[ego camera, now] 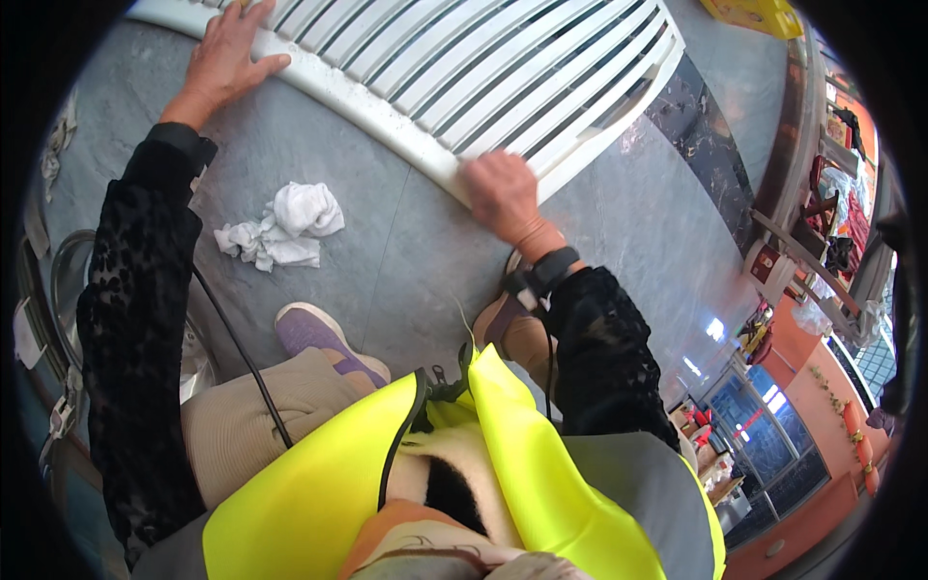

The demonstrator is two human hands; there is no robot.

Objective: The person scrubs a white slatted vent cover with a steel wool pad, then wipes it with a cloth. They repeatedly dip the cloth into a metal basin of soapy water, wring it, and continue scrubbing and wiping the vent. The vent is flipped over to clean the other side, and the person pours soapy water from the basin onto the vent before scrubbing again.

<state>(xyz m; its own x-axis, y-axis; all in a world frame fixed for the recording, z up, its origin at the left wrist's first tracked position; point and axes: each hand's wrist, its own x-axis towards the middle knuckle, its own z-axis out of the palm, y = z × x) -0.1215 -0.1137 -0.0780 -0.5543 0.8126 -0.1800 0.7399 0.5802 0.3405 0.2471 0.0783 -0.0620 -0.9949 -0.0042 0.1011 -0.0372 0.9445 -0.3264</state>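
Note:
A white slatted plastic panel (406, 127), like a grille or chair back, lies across the top of the view over the grey floor. My left hand (230, 61) rests on its near rim at the upper left, fingers apart, the fingertips cut off by the picture's edge. At the panel's near corner is my right hand (500, 192), slightly blurred, with its fingers curled; whether it grips the rim or something small is hidden. Between my arms a crumpled white cloth (290, 221) lies on the floor, touched by neither hand.
At the upper right stands a yellow plastic container (761, 16). Farther right are a white bucket (768, 264) and a cluttered rack with bags. My shoes (319, 337) are just below the cloth. A black cable (239, 355) runs along my left thigh.

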